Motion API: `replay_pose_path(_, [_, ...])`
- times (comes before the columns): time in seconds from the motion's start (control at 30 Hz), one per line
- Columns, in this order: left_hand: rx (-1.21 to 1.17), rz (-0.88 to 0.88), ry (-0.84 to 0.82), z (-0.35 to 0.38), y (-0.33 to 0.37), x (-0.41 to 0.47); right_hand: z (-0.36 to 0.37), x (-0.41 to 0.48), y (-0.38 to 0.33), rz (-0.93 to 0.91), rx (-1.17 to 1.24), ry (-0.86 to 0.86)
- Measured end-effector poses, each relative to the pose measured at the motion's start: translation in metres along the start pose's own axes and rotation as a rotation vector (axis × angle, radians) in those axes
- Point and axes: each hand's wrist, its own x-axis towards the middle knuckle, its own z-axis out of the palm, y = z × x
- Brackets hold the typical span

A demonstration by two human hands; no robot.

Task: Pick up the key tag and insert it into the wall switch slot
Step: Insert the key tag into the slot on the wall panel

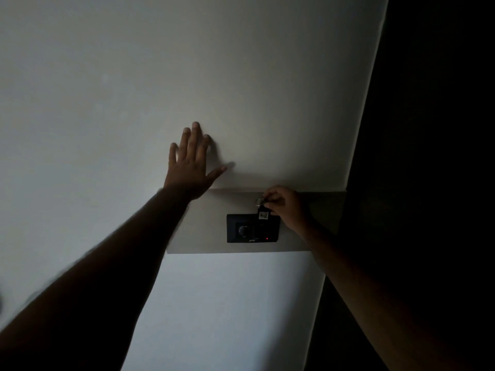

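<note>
Head view: right hand [288, 207] fingers pinch key tag [263, 214] at wall switch [253, 228] top edge.

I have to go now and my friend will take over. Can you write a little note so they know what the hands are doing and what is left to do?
Left hand: open, fingers spread, flat against the wall above and left of the switch.
Right hand: pinching the key tag from above.
Key tag: at the top edge of the black wall switch, right-hand side; it is too dark to tell how far it sits in the slot.
Done: tag picked up and brought to the switch.
Left: push the tag fully in, then let go. A small red light glows on the switch.
</note>
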Motion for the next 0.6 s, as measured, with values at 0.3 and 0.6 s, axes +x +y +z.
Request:
replay_pose_path(0.3, [-0.015,-0.008,0.009,0.004,-0.001,0.001,0.004,-0.008,0.013,-0.033,0.011,0.006])
replay_pose_path(0.6, [-0.009,-0.007,-0.009,0.005,-0.002,0.001,0.003,-0.008,0.019,-0.060,-0.077,0.005])
